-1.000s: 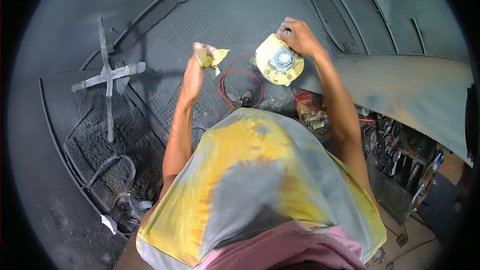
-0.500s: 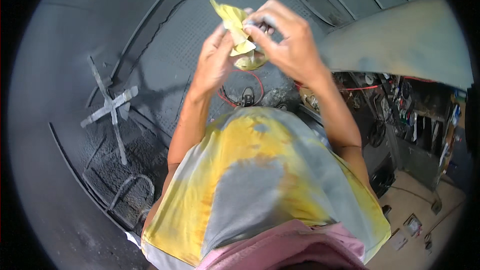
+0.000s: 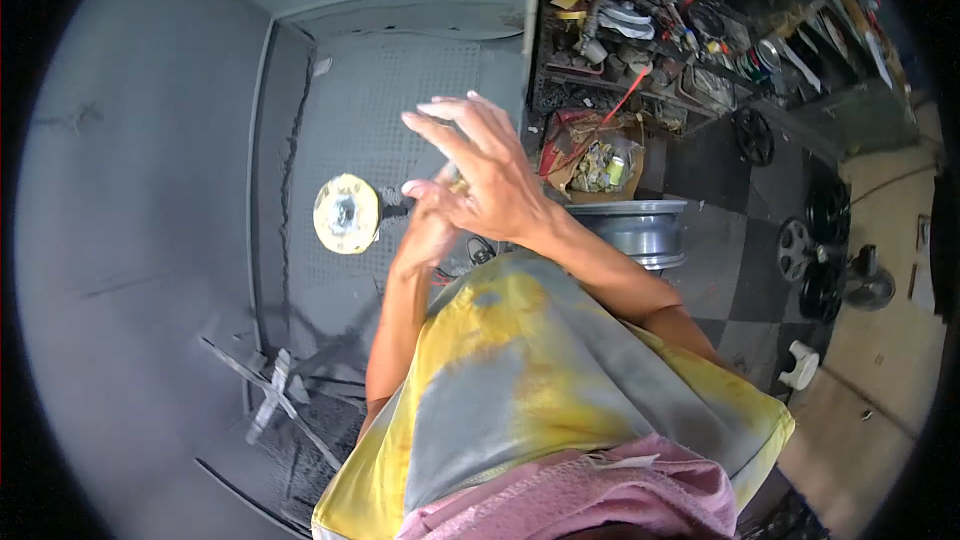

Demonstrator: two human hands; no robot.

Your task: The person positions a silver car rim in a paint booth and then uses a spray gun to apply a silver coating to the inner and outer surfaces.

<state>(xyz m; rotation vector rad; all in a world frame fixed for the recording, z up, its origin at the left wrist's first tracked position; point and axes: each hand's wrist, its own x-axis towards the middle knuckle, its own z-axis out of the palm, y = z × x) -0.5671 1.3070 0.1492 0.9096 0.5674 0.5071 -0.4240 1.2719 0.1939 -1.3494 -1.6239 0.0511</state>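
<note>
Right hand [image 3: 487, 180] raised, fingers spread, overlapping the left hand [image 3: 428, 230].

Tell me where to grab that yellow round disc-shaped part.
Take the yellow disc by its outer rim, coming from its left. Its flat face looks at the camera, its centre is hollow, and the left hand and right hand crowd its right side.

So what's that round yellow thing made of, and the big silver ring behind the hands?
The round yellow disc looks like metal coated in dull, patchy yellow paint, with a bare shiny centre; it could be masking instead. The silver ring looks like cast metal, probably a wheel rim, smooth and satin grey with soft highlights.
</note>
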